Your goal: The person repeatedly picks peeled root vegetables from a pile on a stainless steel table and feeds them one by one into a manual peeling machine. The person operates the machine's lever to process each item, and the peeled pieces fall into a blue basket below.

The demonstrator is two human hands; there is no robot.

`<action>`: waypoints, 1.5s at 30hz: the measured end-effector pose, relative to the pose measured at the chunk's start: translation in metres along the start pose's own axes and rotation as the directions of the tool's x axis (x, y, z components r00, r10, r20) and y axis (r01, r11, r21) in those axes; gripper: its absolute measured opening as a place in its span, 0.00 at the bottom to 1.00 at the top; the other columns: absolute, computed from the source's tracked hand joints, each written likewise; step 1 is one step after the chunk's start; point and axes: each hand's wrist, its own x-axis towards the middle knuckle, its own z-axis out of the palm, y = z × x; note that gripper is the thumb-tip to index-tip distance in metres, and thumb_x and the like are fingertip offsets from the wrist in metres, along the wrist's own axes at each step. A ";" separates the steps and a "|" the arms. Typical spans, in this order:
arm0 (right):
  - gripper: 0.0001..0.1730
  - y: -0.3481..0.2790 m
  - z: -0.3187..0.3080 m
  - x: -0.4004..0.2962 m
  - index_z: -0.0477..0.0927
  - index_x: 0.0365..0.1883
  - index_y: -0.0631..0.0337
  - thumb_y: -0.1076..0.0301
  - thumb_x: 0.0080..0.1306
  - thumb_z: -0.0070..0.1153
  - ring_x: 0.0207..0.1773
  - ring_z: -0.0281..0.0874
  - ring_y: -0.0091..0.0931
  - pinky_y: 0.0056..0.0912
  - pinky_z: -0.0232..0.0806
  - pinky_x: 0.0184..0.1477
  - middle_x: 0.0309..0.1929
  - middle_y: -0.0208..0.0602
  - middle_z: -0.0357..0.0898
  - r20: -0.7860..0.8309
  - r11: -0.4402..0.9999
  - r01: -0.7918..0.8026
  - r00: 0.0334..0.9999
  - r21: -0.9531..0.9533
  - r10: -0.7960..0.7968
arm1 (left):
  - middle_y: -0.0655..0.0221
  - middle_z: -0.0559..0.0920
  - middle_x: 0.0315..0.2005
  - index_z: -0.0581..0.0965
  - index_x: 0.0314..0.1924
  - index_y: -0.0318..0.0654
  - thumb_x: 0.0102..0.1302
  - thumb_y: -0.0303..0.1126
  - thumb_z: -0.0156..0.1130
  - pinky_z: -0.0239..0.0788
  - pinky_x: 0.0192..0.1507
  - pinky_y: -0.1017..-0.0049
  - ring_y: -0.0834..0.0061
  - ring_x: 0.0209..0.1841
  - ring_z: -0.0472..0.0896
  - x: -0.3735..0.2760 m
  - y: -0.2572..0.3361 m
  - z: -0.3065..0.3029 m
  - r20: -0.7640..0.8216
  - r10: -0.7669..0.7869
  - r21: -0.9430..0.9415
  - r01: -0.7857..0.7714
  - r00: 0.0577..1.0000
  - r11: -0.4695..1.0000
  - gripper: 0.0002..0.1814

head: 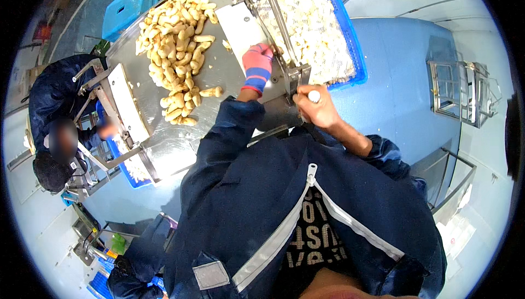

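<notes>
My left hand [258,65], in a pink and blue striped knit glove, rests with curled fingers on a white cutting board [236,24] beside the blade of a lever cutter. Whatever may lie under its fingertips is hidden. Bare, my right hand [318,106] grips the cutter's lever handle [314,96], whose white round end shows above the fist. A pile of tan, finger-shaped pieces [180,48] covers part of the steel table [221,65] left of the board. Beyond the blade, a blue mesh basket [361,63] holds many small pale cut chunks [316,16].
A co-worker [57,89] sits across the table at a similar cutter with a white board [129,102], above another blue basket [135,180]. A blue plastic stool [127,11] stands behind the table. Another person [135,266] is at the lower left. Metal frames [459,89] stand at right.
</notes>
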 end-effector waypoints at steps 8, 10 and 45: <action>0.13 0.076 0.004 0.006 0.64 0.16 0.67 0.69 0.55 0.50 0.19 0.55 0.20 0.29 0.55 0.23 0.13 0.36 0.59 -0.026 0.978 0.097 0.994 -0.186 -0.104 | 0.64 0.81 0.29 0.77 0.37 0.30 0.59 0.22 0.55 0.70 0.32 0.81 0.77 0.28 0.78 0.000 0.042 -0.025 0.221 -0.245 -0.734 0.326 0.944 0.595 0.07; 0.14 0.080 0.005 0.006 0.64 0.16 0.67 0.69 0.55 0.50 0.19 0.55 0.21 0.30 0.55 0.22 0.12 0.37 0.58 -0.035 0.979 0.098 0.994 -0.178 -0.106 | 0.65 0.81 0.30 0.77 0.39 0.31 0.59 0.22 0.55 0.70 0.33 0.79 0.77 0.29 0.78 0.004 0.073 -0.049 0.159 -0.033 -0.711 0.137 0.987 0.690 0.08; 0.15 -0.005 -0.005 0.000 0.64 0.13 0.60 0.69 0.58 0.50 0.13 0.59 0.15 0.21 0.52 0.15 0.09 0.24 0.60 0.092 0.995 0.014 0.995 0.101 -0.023 | 0.61 0.81 0.29 0.77 0.40 0.34 0.52 0.35 0.62 0.69 0.38 0.74 0.69 0.32 0.79 0.010 0.007 0.000 -0.041 -0.231 -0.243 0.214 0.972 0.946 0.16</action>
